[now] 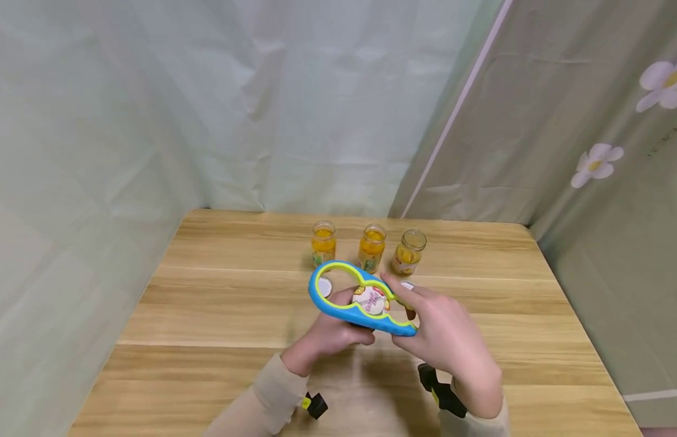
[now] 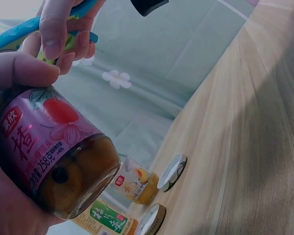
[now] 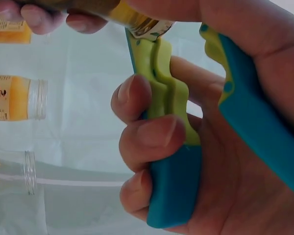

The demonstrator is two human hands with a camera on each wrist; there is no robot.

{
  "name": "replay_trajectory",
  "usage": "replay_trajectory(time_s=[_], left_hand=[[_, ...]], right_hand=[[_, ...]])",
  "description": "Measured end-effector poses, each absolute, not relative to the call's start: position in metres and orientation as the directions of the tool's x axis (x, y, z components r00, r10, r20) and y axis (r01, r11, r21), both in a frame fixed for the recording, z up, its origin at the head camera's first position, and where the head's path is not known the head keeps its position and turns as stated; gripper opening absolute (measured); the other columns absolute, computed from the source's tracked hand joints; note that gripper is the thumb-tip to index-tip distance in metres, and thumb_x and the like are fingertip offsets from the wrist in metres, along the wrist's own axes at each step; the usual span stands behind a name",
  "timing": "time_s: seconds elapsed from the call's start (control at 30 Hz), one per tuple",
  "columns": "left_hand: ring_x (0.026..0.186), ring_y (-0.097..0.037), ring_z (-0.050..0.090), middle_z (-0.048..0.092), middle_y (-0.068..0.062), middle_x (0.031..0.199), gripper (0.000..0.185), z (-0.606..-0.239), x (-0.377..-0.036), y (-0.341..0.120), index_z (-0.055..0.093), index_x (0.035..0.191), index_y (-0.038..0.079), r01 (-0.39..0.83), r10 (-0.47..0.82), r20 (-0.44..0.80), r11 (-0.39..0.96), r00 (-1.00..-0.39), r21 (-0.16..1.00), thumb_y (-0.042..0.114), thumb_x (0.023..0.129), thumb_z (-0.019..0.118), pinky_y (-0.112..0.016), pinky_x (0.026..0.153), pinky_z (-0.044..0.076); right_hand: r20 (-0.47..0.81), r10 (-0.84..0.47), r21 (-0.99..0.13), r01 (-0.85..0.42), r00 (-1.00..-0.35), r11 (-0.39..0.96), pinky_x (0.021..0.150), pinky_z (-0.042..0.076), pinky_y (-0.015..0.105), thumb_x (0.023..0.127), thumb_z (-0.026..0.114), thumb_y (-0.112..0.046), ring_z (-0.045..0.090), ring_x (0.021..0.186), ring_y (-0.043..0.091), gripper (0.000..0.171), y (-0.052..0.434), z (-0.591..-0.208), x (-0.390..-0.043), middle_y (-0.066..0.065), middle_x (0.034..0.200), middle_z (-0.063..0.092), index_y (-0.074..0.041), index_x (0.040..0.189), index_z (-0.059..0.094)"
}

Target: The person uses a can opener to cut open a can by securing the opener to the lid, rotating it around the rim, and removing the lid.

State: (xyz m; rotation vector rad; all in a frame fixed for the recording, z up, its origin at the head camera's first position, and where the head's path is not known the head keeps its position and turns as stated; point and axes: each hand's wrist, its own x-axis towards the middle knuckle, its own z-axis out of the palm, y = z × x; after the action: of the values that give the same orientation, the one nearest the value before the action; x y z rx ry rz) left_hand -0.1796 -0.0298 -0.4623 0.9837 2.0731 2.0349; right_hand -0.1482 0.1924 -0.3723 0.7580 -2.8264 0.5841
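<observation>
My left hand (image 1: 334, 332) grips a glass jar (image 2: 63, 147) with a purple label and dark round fruit inside, tilted over the table. On top of that jar is a white patterned lid (image 1: 370, 300). Around the lid sits a blue and lime-green jar opener (image 1: 340, 312), its scalloped inner edges on either side of the lid. My right hand (image 1: 450, 331) holds the opener by its handle end, with fingers curled round one blue arm (image 3: 174, 188) and the other arm against the palm side.
Behind the hands stand three lidless glass jars with yellow-orange contents: left (image 1: 323, 247), middle (image 1: 371, 251) and right (image 1: 408, 255). Two loose lids, one left (image 1: 325, 286) and one right (image 1: 407, 284), lie before them on the wooden table (image 1: 207, 303). Curtains hang behind.
</observation>
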Motion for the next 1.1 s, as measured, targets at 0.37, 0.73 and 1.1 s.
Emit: replay_trajectory(time_s=[0.37,0.73,1.1], left_hand=[[0.092,-0.017,0.066,0.074,-0.011,0.101,0.053,-0.461,-0.182,-0.034,0.068,0.122,-0.003,0.433,0.512,0.426,-0.113,-0.746,0.894,-0.008,0.071,0.085,-0.032,0.090,0.058],[0.098,-0.016,0.065,0.073,-0.015,0.112,0.061,-0.467,-0.184,-0.041,0.064,0.130,-0.005,0.304,0.635,0.322,-0.141,-0.702,0.942,0.001,0.073,0.084,-0.032,0.098,0.055],[0.114,-0.015,0.064,0.070,-0.013,0.131,0.073,-0.470,-0.188,-0.050,0.054,0.144,-0.007,0.145,0.739,0.145,-0.065,-0.658,0.987,0.004,0.079,0.085,-0.032,0.112,0.045]], right_hand=[[0.249,-0.477,-0.320,-0.536,-0.843,0.781,0.052,0.038,0.023,0.073,0.088,-0.019,0.044,0.063,0.000,0.091,0.194,-0.370,-0.151,-0.013,0.075,0.051,-0.038,0.156,0.056],[0.261,-0.503,-0.341,-0.566,-0.824,0.751,0.051,0.038,0.022,0.071,0.090,-0.019,0.043,0.063,-0.001,0.092,0.197,-0.375,-0.149,-0.019,0.074,0.047,-0.045,0.153,0.057],[0.369,-0.596,-0.325,-0.700,-0.713,0.637,0.053,0.037,0.020,0.068,0.087,-0.014,0.043,0.063,-0.002,0.088,0.203,-0.374,-0.155,-0.020,0.077,0.046,-0.038,0.149,0.063]])
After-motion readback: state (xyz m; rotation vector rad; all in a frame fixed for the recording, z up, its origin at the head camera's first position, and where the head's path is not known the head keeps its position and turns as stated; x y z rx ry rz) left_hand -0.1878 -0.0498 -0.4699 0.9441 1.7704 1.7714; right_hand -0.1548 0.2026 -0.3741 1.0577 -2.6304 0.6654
